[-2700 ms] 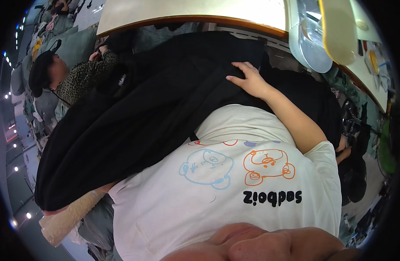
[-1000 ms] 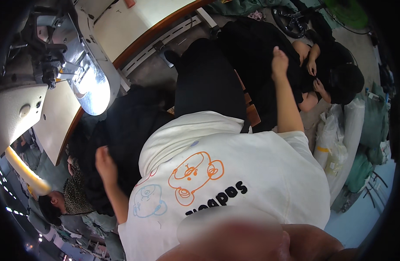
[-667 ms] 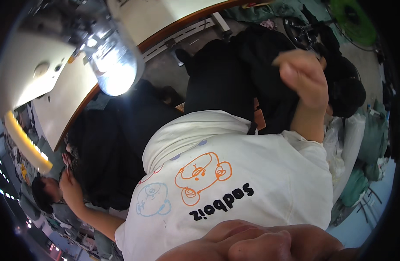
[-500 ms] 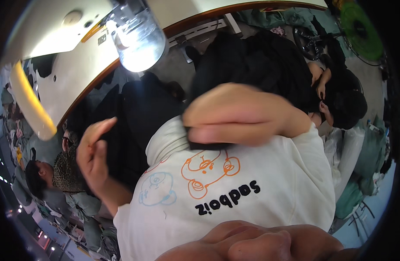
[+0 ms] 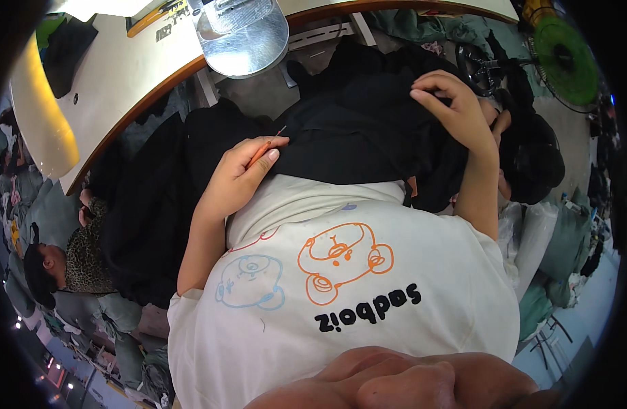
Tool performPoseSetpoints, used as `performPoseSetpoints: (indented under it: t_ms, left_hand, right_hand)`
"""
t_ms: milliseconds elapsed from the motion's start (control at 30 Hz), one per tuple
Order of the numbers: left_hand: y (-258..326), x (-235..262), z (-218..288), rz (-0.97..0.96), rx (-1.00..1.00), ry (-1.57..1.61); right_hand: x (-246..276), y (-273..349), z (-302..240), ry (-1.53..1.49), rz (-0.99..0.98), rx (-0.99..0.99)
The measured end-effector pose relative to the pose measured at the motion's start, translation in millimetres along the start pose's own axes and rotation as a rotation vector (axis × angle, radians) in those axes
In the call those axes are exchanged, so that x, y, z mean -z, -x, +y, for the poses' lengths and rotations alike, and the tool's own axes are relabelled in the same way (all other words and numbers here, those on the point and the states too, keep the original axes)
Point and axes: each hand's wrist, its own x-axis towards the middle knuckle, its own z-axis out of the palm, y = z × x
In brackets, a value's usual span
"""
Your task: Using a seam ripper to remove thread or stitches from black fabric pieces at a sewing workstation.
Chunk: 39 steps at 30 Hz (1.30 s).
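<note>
Black cloth (image 5: 357,140) lies bunched across my lap and spreads to both sides. My left hand (image 5: 240,170) rests at its near left part, closed round a slim orange-handled seam ripper (image 5: 259,154) whose thin metal tip points up and to the right. Over the far right part of the cloth, my right hand (image 5: 455,109) is bent at the wrist. Its thumb and forefinger come together in a pinch against the black fabric; what lies between their tips is hidden.
A white worktable (image 5: 133,82) with a brown edge curves ahead and left, with a shiny metal machine part (image 5: 242,37) jutting over it. A green fan (image 5: 564,58) stands far right. People sit at left (image 5: 88,255) and right (image 5: 531,153), among bundled green sacks (image 5: 565,249).
My right hand has moved away from my chest, far and right. My left hand has come inward to the cloth, and the seam ripper now shows in it. The view has shifted slightly.
</note>
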Motion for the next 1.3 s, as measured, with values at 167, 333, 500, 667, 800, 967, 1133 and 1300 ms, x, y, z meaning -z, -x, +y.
performPoseSetpoints:
  t_ms: [167,333,500,667,800,967,1133,1300]
  left_hand:
    - [-7,-1,10,-0.046,-0.215,-0.094]
    - [-3,3,28,-0.082,-0.374,-0.320]
    - [15,32,29,-0.066,-0.356,-0.412]
    - [11,29,39,0.141,-0.508,-0.362]
    - [0,6,58,0.384,-0.629,-0.201]
    - [-21,-14,46,0.544,-0.749,-0.125]
    - [-1,-2,46,0.603,-0.224,0.924]
    - [20,4,61,0.660,-0.157,0.982]
  right_hand:
    - [-33,-8,27,0.191,0.215,0.004]
    - [-60,-30,37,0.206,0.152,0.231]
    - [-46,-34,-28,-0.011,0.400,0.447]
    - [-52,-32,-62,-0.397,0.193,0.546]
    - [-69,-36,-82,-0.631,0.062,0.568]
    - [-87,-48,-111,-0.596,0.042,0.528]
    - [-96,-54,-116,0.005,0.484,0.585]
    - [-120,-41,-146,-0.231,0.128,0.741]
